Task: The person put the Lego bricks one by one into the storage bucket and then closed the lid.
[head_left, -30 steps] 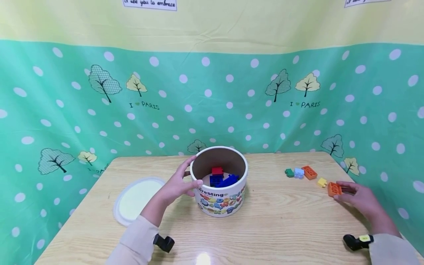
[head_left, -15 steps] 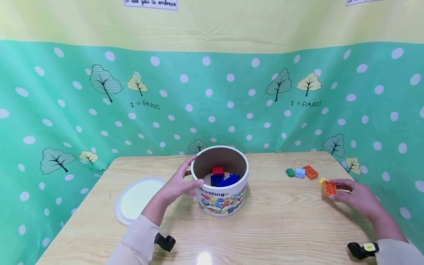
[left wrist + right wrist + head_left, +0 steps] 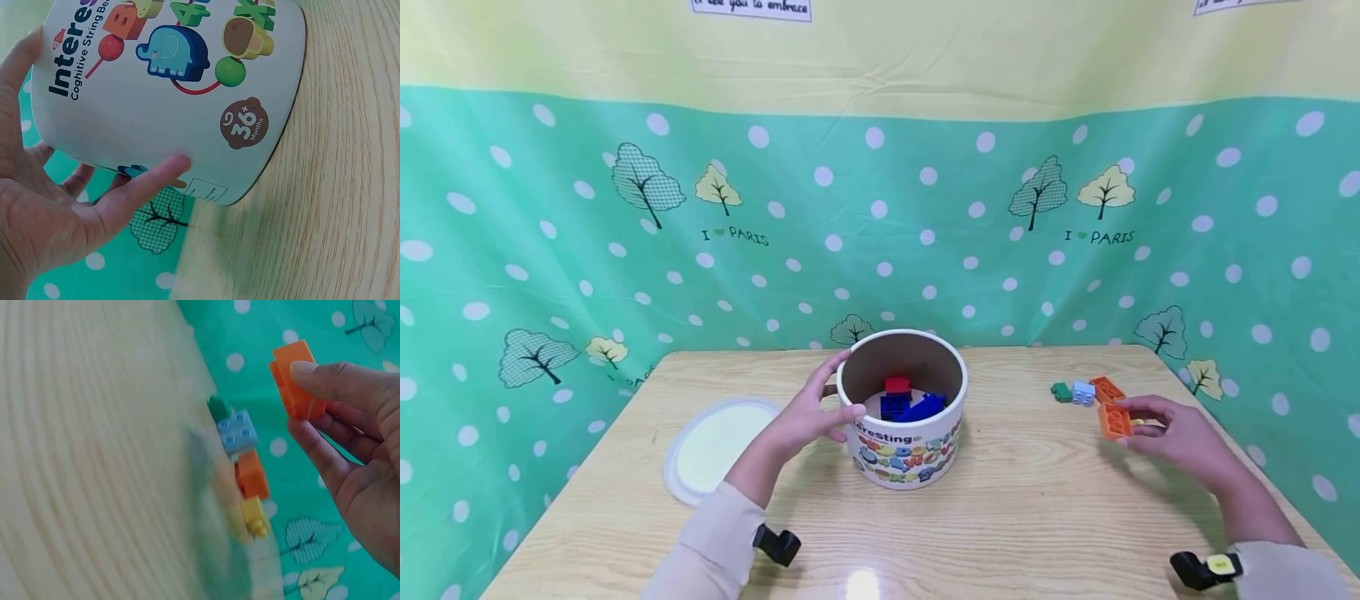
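Observation:
My left hand [image 3: 808, 418] holds the left side of a round white tub [image 3: 917, 454] printed with colourful letters and animals. In the left wrist view its thumb lies along the tub wall, with the other fingers reaching round the side. Inside the tub are a red building block [image 3: 897, 385] and blue blocks [image 3: 925, 407]. At the right, my right hand [image 3: 1183, 435] pinches an orange building block [image 3: 299, 381] between thumb and fingers, raised off the table. Near it lie a yellow block [image 3: 254, 516], another orange block [image 3: 252, 475], a light blue block [image 3: 1083, 393] and a green block [image 3: 1062, 392].
A round white lid [image 3: 718, 450] lies on the wooden table [image 3: 1000, 525] left of the tub, partly behind my left forearm. A green and yellow patterned cloth [image 3: 880, 217] hangs behind the table and along its sides.
My right hand has lifted the orange block from the table's right side and moved it leftward, past the yellow block. The left hand keeps its hold on the tub.

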Tool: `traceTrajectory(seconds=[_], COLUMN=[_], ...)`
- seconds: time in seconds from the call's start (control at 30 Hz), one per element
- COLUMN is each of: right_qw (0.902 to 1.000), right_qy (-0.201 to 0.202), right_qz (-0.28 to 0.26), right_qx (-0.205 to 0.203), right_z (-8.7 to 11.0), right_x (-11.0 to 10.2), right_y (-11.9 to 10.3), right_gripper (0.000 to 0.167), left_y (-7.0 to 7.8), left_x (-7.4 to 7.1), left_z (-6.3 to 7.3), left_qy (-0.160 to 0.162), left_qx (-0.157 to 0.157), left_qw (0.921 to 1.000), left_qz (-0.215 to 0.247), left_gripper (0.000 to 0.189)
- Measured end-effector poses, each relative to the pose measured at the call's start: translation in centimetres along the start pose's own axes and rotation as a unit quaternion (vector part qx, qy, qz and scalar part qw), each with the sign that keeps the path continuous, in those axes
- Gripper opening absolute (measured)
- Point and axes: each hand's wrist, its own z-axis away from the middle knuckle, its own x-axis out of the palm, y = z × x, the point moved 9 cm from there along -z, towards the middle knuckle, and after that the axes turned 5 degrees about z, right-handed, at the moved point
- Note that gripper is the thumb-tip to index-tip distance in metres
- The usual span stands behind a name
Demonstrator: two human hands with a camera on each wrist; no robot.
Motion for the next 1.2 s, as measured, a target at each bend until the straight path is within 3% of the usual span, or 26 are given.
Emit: traceTrajectory(seconds=[0.33,0.5,0.93,1.2], right_qw=[0.9989,0.9975,0.9921,0.9910], right_qy=[0.000,-0.005,-0.047,-0.064], right_qz=[-0.018,0.003,-0.021,-0.039], right_qx=[-0.042,-0.071,-0.115,-0.111], right_z=[-1.5,-2.7,-5.3,-6.8], right_x=[0.9,1.3,3.0,3.6], right_y=[-4.6,-7.2,-13.4,-16.9], right_gripper=[0.062,0.061,0.054,0.057], left_y=[-0.1,-0.1,-0.7,-0.4], left_x=[-0.1,-0.2,-0.1,-0.1], left_z=[-0.2,-0.1,0.0,0.0], left_qy=[-0.001,0.003,0.005,0.003], left_qx=[0.001,-0.001,-0.009,-0.005], left_qw=[1.0000,1.0000,0.9999,1.0000], left_qz=[-0.002,0.001,0.000,0.000], left_gripper=[0.089,0.092,0.091,0.091])
